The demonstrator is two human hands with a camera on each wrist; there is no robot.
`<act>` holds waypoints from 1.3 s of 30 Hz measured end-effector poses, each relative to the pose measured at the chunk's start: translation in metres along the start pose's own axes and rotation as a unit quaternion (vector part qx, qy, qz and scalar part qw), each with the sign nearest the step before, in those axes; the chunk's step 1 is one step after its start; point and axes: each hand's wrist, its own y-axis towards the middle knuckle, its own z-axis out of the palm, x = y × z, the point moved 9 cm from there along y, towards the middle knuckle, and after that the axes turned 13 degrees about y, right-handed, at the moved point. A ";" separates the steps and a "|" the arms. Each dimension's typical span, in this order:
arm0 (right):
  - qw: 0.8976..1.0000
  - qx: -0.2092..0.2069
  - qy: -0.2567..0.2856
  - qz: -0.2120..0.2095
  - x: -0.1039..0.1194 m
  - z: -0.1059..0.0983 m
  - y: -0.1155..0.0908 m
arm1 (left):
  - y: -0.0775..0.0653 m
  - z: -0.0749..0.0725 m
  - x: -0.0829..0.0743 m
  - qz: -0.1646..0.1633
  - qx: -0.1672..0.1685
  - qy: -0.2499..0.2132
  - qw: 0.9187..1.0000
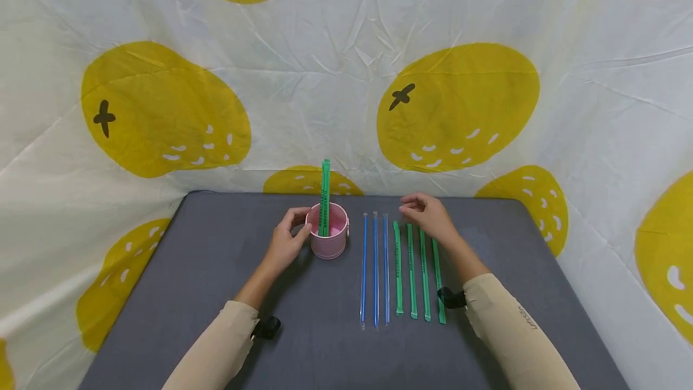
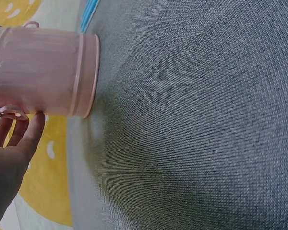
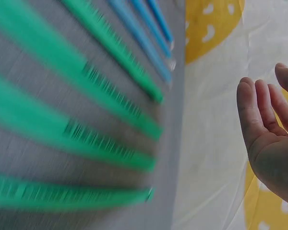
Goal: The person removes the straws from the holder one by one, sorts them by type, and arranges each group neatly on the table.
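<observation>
A small pink pail (image 1: 328,249) stands upright on the table, and green-wrapped straws (image 1: 325,197) lean up out of it; how many is hard to tell. My left hand (image 1: 286,239) holds the pail's left side, thumb in front and fingers behind. In the left wrist view, the fingertips touch the pail (image 2: 38,72) beside its small side loop. My right hand (image 1: 430,218) hovers above the far ends of several green-wrapped straws (image 1: 412,275) laid in a row. Its fingers are loosely bent with nothing between them, as the right wrist view also shows.
Three blue straws (image 1: 375,269) in clear wrappers lie side by side between the pail and the green row. The dark grey table (image 1: 216,294) ends at a white cloth (image 1: 325,107) printed with large yellow fruit, hanging behind and at both sides.
</observation>
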 end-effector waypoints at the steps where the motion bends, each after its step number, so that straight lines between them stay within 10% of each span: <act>1: 1.000 0.002 0.009 -0.004 0.004 0.006 0.003 | 0.000 0.000 0.001 -0.001 0.000 0.000 1.000; 27: 0.997 0.017 0.020 -0.073 0.080 0.122 0.057 | 0.001 0.001 0.004 0.002 -0.009 0.003 1.000; 39: 0.999 -0.007 0.017 -0.037 0.081 0.130 0.076 | 0.005 0.004 0.001 -0.010 -0.014 -0.011 1.000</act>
